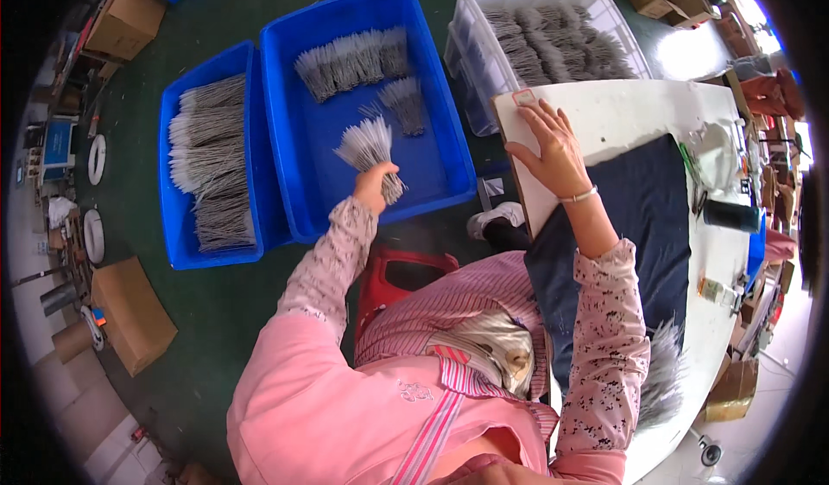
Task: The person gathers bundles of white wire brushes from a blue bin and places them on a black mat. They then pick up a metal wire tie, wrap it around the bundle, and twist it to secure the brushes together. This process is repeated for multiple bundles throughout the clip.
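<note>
My left hand (pixel 371 189) is closed around a bundle of thin wire-stemmed brushes (pixel 366 143), their white bristle ends fanning upward. It holds them over the near part of a large blue bin (pixel 332 198). Inside that bin lie a row of similar bundles (pixel 352 60) and, beside it, a separate bundle (pixel 403 105) with a few loose pieces. On the right, my right hand (pixel 554 155) rests with fingers spread at the corner of a white table (pixel 635 109), holding nothing. A small red-edged label (pixel 523 97) lies by its fingertips.
Left of the large bin stands a narrower blue bin (pixel 226 260) stacked with brushes. A white crate (pixel 471 70) holding more stands beyond the table. Dark cloth (pixel 630 200) and a grey-white bristle pile (pixel 661 381) lie on the table. A red stool (pixel 376 282) is near my legs.
</note>
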Tool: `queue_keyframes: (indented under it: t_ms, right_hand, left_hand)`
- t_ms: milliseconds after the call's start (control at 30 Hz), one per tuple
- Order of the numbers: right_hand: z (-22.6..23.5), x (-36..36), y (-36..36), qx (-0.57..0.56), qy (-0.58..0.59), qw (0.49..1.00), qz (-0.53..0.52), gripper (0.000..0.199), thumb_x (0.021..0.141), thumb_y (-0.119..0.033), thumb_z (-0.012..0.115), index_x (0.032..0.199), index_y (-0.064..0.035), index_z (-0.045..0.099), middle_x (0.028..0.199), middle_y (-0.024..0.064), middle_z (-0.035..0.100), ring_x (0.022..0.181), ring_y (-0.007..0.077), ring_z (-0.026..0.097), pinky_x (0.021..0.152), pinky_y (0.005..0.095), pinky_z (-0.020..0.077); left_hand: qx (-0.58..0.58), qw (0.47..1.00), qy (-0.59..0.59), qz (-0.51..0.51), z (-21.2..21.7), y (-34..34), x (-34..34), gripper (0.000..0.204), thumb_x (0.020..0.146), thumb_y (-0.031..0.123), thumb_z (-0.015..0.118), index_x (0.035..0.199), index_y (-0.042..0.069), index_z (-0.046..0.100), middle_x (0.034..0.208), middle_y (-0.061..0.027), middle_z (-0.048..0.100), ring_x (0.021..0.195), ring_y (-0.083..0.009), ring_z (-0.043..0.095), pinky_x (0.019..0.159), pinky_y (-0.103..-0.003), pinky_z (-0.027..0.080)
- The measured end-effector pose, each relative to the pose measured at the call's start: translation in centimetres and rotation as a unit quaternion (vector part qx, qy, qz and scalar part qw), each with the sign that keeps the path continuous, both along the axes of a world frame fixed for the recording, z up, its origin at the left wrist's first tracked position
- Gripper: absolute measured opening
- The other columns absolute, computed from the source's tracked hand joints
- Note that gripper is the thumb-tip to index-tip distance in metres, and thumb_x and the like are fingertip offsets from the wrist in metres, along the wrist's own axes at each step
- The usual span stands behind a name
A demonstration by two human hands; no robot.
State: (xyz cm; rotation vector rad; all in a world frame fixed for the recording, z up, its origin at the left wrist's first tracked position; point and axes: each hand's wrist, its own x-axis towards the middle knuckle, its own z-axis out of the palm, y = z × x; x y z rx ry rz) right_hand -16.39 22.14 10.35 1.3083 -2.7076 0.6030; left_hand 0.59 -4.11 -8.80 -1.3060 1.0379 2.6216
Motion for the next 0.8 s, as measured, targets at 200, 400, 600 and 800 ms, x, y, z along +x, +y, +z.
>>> queue_keyframes:
  t_ms: [200,400,600,800]
  right_hand:
    - [-2.8,-1.6,-2.5,0.041,0.037,0.998,-0.025,0.062,0.083,-0.040,0.061,0.135,-0.0108,0.046,0.140,0.0099,0.044,0.136,0.0304,0.031,0.112,0.0468,0.0184]
    - [-2.3,-1.5,-2.5,0.046,-0.020,0.998,-0.042,0.061,0.081,-0.037,0.063,0.135,-0.0139,0.047,0.142,0.0077,0.042,0.137,0.0285,0.029,0.114,0.0450,0.0179]
    - [-2.1,-1.9,-2.6,0.044,-0.050,0.997,-0.050,0.063,0.079,-0.036,0.064,0.135,-0.0154,0.047,0.142,0.0066,0.042,0.137,0.0282,0.030,0.114,0.0454,0.0185]
    - [-1.7,-2.2,-2.6,0.056,-0.066,0.995,-0.054,0.064,0.077,-0.034,0.065,0.135,-0.0135,0.047,0.142,0.0079,0.042,0.137,0.0302,0.030,0.113,0.0469,0.0191]
  left_hand:
    - [-0.288,0.928,-0.163,0.171,-13.5,-5.3,-5.1,0.045,0.055,0.003,0.078,0.095,-0.006,0.057,0.088,-0.0157,0.063,0.070,-0.0263,0.061,0.064,-0.039,0.050]
    - [-0.390,0.893,-0.223,0.007,-23.9,-10.2,-8.2,0.096,0.051,0.015,0.084,0.131,-0.008,0.034,0.124,-0.0257,0.051,0.110,-0.0380,0.054,0.098,-0.038,0.042]
    - [-0.476,0.837,-0.262,-0.064,-25.6,-9.7,-12.5,0.102,0.049,0.019,0.087,0.132,-0.007,0.034,0.132,-0.0254,0.045,0.119,-0.0381,0.047,0.104,-0.037,0.037]
    - [-0.442,0.720,-0.472,-0.250,-23.4,-9.2,-16.9,0.106,0.050,0.039,0.087,0.132,0.002,0.032,0.135,-0.0186,0.040,0.126,-0.0342,0.040,0.108,-0.042,0.033]
